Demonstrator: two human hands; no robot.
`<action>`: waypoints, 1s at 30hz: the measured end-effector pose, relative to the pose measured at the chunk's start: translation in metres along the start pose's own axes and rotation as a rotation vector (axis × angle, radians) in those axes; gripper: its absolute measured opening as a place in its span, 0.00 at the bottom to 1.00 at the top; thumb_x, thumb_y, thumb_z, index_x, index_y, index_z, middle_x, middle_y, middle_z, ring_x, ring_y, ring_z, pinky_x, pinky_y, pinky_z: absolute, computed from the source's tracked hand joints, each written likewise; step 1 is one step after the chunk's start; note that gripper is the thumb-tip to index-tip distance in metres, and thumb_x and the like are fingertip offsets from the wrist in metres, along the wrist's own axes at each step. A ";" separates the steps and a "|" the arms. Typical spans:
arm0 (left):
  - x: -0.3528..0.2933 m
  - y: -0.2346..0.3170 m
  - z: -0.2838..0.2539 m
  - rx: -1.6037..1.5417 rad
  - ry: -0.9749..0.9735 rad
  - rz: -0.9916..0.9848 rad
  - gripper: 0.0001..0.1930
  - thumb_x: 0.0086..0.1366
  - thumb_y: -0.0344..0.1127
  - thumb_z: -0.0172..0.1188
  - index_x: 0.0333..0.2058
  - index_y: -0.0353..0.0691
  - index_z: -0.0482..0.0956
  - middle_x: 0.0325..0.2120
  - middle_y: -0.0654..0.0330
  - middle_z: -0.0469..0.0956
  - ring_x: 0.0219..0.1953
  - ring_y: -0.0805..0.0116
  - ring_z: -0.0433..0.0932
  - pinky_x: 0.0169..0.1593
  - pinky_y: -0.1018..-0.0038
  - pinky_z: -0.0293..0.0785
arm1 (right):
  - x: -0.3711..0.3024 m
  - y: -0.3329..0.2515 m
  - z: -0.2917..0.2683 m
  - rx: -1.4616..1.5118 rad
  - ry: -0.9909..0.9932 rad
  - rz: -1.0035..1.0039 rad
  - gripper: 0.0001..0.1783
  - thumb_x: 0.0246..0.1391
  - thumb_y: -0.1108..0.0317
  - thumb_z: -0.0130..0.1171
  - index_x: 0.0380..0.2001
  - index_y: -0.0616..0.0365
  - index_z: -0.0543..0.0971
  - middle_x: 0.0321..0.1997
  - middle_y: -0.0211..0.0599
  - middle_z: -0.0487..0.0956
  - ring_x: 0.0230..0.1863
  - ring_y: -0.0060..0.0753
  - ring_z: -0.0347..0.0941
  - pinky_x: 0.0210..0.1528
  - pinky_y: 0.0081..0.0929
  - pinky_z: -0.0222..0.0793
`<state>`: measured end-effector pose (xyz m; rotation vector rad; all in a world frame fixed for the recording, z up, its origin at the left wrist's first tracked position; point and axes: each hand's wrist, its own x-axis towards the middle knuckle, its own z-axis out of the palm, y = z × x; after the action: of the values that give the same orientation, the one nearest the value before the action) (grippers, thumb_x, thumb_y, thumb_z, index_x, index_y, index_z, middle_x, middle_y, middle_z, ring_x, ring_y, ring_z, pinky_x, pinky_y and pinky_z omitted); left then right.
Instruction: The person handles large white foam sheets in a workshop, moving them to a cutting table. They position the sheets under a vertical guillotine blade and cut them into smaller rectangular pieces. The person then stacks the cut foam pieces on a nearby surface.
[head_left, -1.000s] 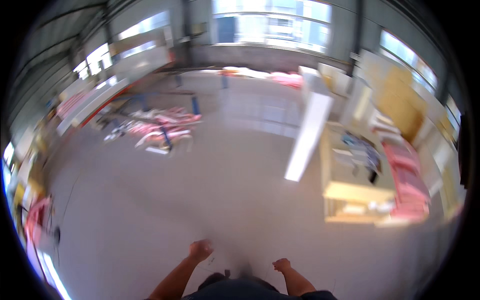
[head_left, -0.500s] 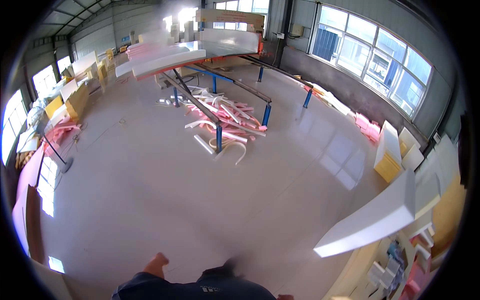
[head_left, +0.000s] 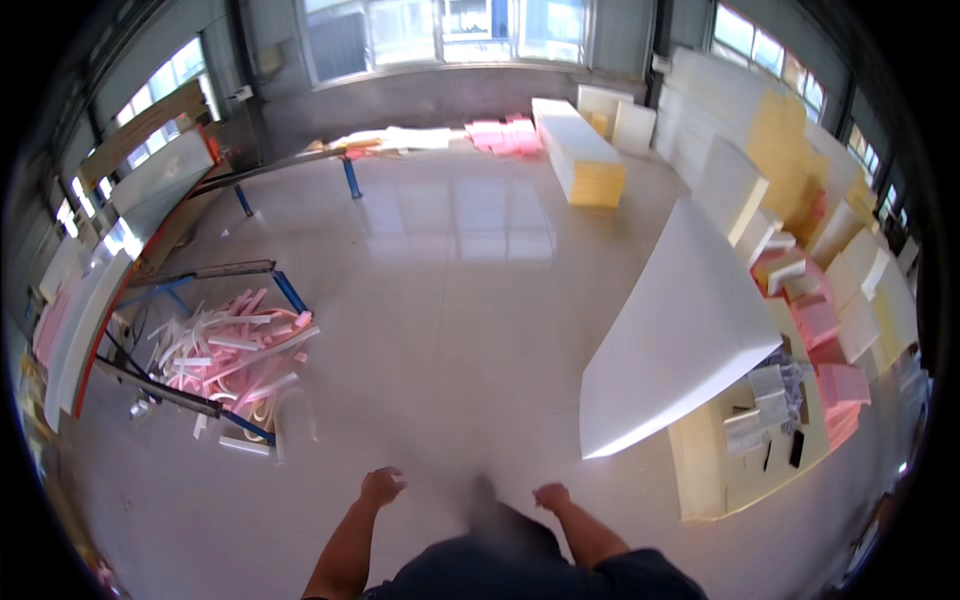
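White foam slab (head_left: 670, 345) sits by the far-left corner of the tabletop (head_left: 708, 455); left hand (head_left: 382, 487), right hand (head_left: 552, 497): grip released.

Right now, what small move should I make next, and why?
Perhaps step forward and right, toward the big white board: it stands nearer your right hand than your left hand, neither touches it, and both appear empty.
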<state>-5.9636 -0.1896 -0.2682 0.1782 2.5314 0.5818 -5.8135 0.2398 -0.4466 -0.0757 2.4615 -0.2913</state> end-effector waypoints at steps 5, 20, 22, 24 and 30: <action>0.056 -0.087 -0.035 -0.273 -0.012 -0.259 0.20 0.53 0.47 0.61 0.40 0.40 0.81 0.41 0.52 0.80 0.45 0.56 0.77 0.51 0.63 0.71 | 0.090 -0.010 -0.115 0.149 0.150 0.178 0.16 0.55 0.53 0.50 0.34 0.51 0.79 0.39 0.41 0.79 0.47 0.48 0.74 0.44 0.48 0.72; 0.424 -0.157 -0.235 0.640 -0.262 0.199 0.19 0.54 0.49 0.56 0.39 0.43 0.80 0.37 0.53 0.78 0.42 0.54 0.76 0.46 0.57 0.72 | 0.214 -0.008 -0.215 0.654 0.020 0.729 0.17 0.40 0.62 0.57 0.33 0.61 0.83 0.46 0.51 0.79 0.50 0.49 0.75 0.53 0.39 0.70; 0.494 -0.150 -0.283 0.493 -0.017 0.158 0.23 0.52 0.50 0.59 0.43 0.42 0.80 0.41 0.52 0.78 0.46 0.55 0.76 0.50 0.59 0.72 | 0.250 -0.023 -0.242 0.827 -0.099 0.888 0.17 0.40 0.60 0.57 0.32 0.58 0.83 0.47 0.49 0.79 0.49 0.48 0.75 0.52 0.36 0.71; 0.558 -0.084 -0.323 0.252 0.201 0.361 0.21 0.50 0.49 0.63 0.38 0.40 0.81 0.39 0.50 0.79 0.43 0.51 0.77 0.47 0.59 0.74 | 0.276 -0.020 -0.268 0.798 -0.160 0.834 0.16 0.43 0.59 0.56 0.32 0.56 0.83 0.45 0.43 0.80 0.46 0.45 0.76 0.49 0.35 0.72; 0.624 0.071 -0.408 -0.185 0.140 0.439 0.17 0.57 0.40 0.60 0.47 0.48 0.77 0.31 0.59 0.79 0.35 0.61 0.78 0.45 0.65 0.73 | 0.424 -0.007 -0.334 0.369 0.030 0.270 0.09 0.48 0.56 0.57 0.26 0.46 0.81 0.23 0.31 0.80 0.32 0.37 0.78 0.32 0.40 0.72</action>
<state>-6.7080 -0.1278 -0.2177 0.6544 2.5629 1.0249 -6.3536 0.2429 -0.4459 0.4170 2.3695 -0.6222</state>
